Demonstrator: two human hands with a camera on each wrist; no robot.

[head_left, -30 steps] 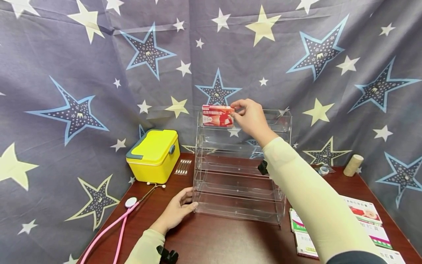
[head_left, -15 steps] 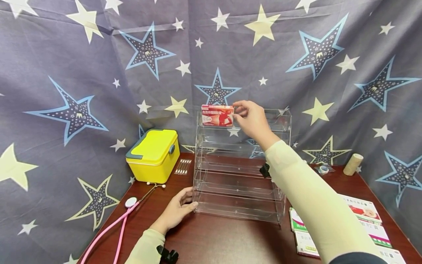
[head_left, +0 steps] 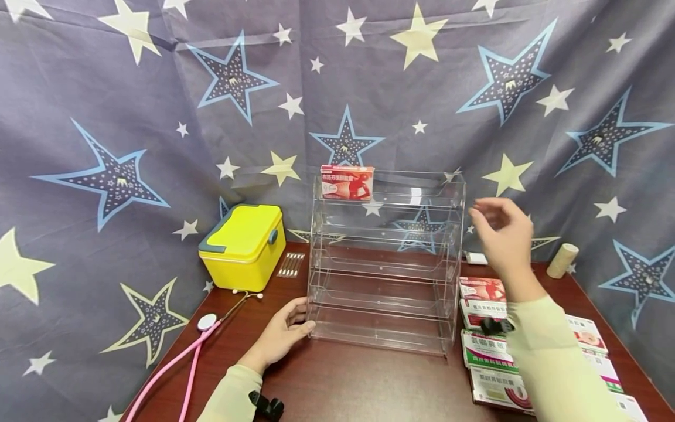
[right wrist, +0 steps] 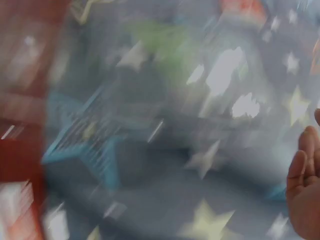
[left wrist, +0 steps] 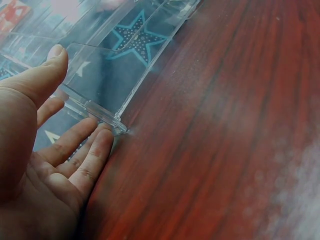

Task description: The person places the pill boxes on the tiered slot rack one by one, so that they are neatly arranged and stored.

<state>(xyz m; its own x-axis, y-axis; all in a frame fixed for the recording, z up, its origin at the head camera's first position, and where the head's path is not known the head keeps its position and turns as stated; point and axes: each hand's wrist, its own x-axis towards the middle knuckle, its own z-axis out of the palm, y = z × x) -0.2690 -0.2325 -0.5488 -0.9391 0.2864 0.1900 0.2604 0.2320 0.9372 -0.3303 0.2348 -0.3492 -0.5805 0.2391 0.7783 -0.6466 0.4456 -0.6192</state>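
Note:
A clear acrylic tiered rack (head_left: 381,275) stands on the table. On its top tier, at the left end, a red and white medicine box (head_left: 346,183) sits upright. My left hand (head_left: 282,335) is at the rack's lower left side; in the left wrist view its fingers (left wrist: 97,152) touch the rack's edge, the thumb apart from them. Right of the rack, my right hand (head_left: 503,237) is in the air, fingers loosely bent, holding nothing. Beneath that arm lie several medicine boxes, among them a red one (head_left: 482,288) and a green and white one (head_left: 487,351).
At the left are a yellow lidded case (head_left: 242,246), a strip of cotton swabs (head_left: 291,265) and a pink stethoscope (head_left: 176,363). A beige roll (head_left: 562,261) stands at the back right. Star-patterned cloth (head_left: 448,105) hangs behind the table.
My right hand has let go of the red medicine box and moved right and down, away from the rack. The box stays on the top tier. My left hand keeps its place.

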